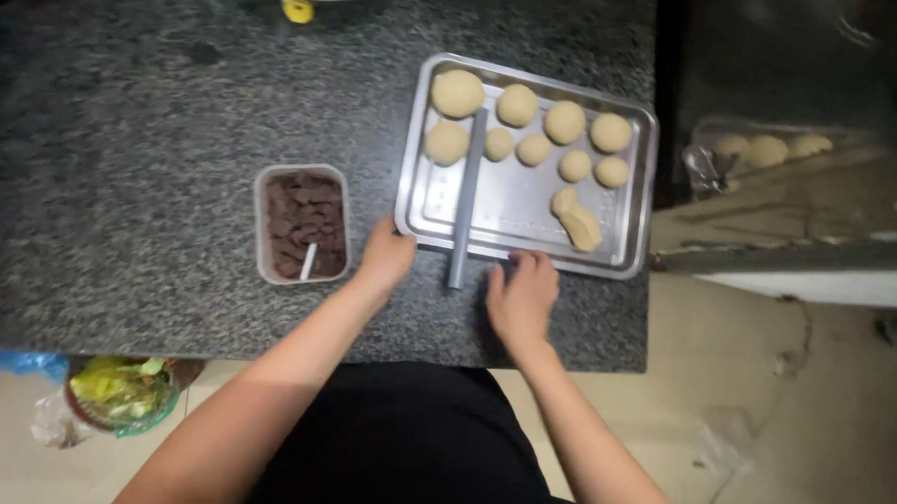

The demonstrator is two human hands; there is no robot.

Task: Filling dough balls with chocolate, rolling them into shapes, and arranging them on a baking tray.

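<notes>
Both hands rested on the dark speckled counter (123, 171) at the near edge of the metal tray (426, 197). The left hand (386, 255) touched the tray's near left corner, fingers loosely curled, holding nothing. The right hand (521, 296) lay flat with fingers spread, fingertips at the rim. Between them a grey rod (466, 198) lay across the tray. Left of the left hand sat a tub of brown pieces (301, 222). Beyond the hands, dough balls (518, 105) filled the tray's far half.

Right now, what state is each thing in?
Metal tray: flat on the counter, holding dough.
Dough balls: round, apart.
Grey rod: lying across the tray's near rim.
Plastic tub: uncovered, filled with brown pieces.
Left hand: touching the tray's corner.
Right hand: at the tray's edge.
</notes>
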